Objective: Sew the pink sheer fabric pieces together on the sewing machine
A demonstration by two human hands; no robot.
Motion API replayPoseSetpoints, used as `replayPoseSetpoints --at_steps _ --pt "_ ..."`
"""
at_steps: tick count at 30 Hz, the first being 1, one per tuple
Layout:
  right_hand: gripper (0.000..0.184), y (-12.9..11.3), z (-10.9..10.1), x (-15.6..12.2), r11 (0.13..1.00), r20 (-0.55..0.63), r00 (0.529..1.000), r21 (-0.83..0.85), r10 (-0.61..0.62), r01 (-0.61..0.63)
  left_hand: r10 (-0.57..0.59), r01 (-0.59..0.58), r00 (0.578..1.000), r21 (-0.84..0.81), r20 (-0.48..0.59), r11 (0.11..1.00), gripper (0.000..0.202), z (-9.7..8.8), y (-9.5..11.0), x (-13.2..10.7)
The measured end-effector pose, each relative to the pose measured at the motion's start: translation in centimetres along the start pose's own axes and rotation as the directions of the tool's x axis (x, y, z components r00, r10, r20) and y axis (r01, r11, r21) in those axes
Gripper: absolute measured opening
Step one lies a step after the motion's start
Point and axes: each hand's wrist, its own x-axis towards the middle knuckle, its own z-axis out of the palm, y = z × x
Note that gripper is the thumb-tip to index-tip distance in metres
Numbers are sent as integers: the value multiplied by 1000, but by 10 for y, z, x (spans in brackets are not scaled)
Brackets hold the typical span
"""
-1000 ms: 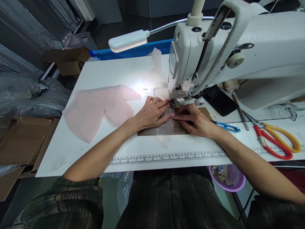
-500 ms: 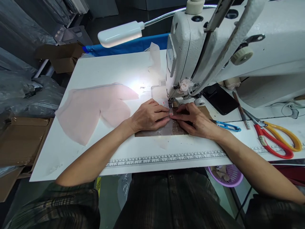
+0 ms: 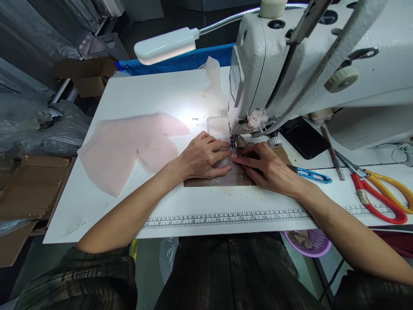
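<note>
sheer fabric (image 3: 229,176) lies under your spread left hand (image 3: 200,157). unclear if your right hand (image 3: 269,167) pinches. tabletop (image 3: 206,200) spans to your edge

On the ruler strip (image 3: 226,219) along the table's (image 3: 74,206) edge, I read numbers including 8 through 15; the scissors' (image 3: 357,182) handle label (image 3: 362,196) and the sewing machine's (image 3: 254,64) blue marking (image 3: 235,78) are illegible to me.

Surroundings dim; lamp (image 3: 166,45) shone on white worktop (image 3: 155,92).
Greenish floor (image 3: 146,275) showed below. Cardboard boxes (image 3: 35,189) and clear plastic wrapping (image 3: 66,135) crowded the left side; grey panels (image 3: 143,9) stood beyond the far edge.
</note>
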Motion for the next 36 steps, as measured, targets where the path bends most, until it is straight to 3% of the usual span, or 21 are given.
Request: replayPoseSetpoints --at_steps 13,17,21,25,29,33,36 --pt "39 4 8 2 997 -44 999 -74 19 -23 -68 63 996 78 63 995 41 2 -2 4" --pt "39 5 1 2 997 -21 997 17 74 -73 -77 73 991 37 106 997 41 -5 -6 3" --pt "42 8 -20 3 972 79 987 182 138 -151 -39 36 992 25 120 999 52 -23 0 -8" --pt "38 16 -40 11 955 186 969 217 163 -202 2 9 998 -166 66 986 32 -32 18 -24" --pt "32 24 -42 23 965 251 951 141 182 -222 -10 20 1000 -364 30 931 19 -22 24 -29" --pt "28 23 -31 24 944 129 950 136 285 -302 -56 49 998 -433 -4 900 19 -10 21 -27" --pt "25 15 -24 17 937 61 959 203 277 -283 -87 73 996 -450 -10 890 20 -8 20 -28"
